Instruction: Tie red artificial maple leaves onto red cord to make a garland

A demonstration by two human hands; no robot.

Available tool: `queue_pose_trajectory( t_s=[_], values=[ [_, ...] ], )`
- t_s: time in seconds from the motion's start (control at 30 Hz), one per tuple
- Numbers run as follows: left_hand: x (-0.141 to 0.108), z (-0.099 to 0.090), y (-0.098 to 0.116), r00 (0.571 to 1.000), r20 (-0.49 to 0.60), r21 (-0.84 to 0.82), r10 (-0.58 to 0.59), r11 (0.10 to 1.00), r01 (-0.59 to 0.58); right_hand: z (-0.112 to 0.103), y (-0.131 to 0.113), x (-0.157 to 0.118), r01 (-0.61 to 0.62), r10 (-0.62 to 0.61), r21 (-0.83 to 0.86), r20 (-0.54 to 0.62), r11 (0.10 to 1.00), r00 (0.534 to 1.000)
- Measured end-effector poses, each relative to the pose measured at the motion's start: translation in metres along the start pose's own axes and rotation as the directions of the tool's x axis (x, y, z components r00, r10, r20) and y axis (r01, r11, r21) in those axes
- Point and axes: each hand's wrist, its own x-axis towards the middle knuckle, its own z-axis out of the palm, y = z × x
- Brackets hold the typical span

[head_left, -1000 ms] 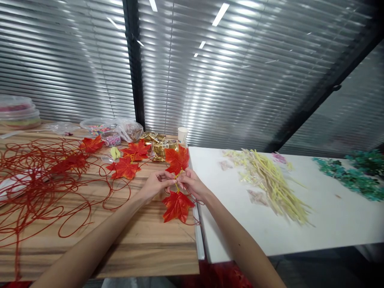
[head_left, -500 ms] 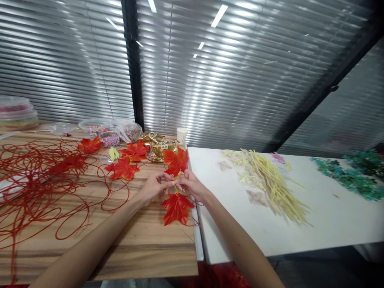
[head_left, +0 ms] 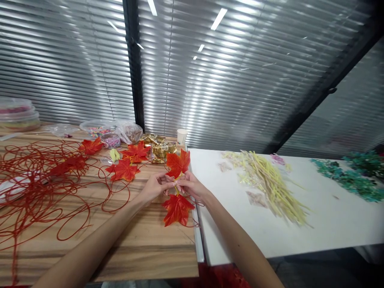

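Near the wooden table's right edge, my left hand (head_left: 158,185) and my right hand (head_left: 192,185) meet, both pinching the yellow stems between two red maple leaves. One leaf (head_left: 178,162) stands above the fingers, the other (head_left: 178,209) hangs below them. A thin red cord (head_left: 198,203) passes by my right hand. To the left lie more red leaves (head_left: 123,169) on the cord, beside a large tangle of red cord (head_left: 33,180). The exact spot where the fingertips press is partly hidden.
Gold packets (head_left: 163,152), a paper cup (head_left: 181,137), a bag (head_left: 129,132) and round tubs (head_left: 18,115) line the back of the wooden table (head_left: 144,260). The white table (head_left: 240,236) at right holds yellow stems (head_left: 273,188) and teal foliage (head_left: 351,180).
The upper leaf has tilted slightly to the right and lies a little lower. Both hands keep their grip in nearly the same place.
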Motion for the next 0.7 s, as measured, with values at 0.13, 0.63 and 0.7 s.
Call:
queue_pose_trajectory(
  t_s=[0.13,0.63,0.7],
  values=[
    [0.0004,-0.0007,-0.0002,1.000,-0.021,0.017,0.018,1.000,-0.018,-0.0001,0.0021,0.0001,-0.020,0.021,0.020,-0.051,1.000,0.998],
    [0.0027,-0.0022,-0.0046,1.000,-0.008,-0.071,0.018,0.997,-0.018,-0.0020,0.0030,0.0037,-0.029,0.028,0.035,0.010,0.999,1.000],
    [0.0023,-0.0020,-0.0048,1.000,0.010,-0.114,0.008,0.994,-0.007,-0.0023,0.0030,0.0042,-0.031,0.031,0.035,0.011,0.999,0.999]
  ],
)
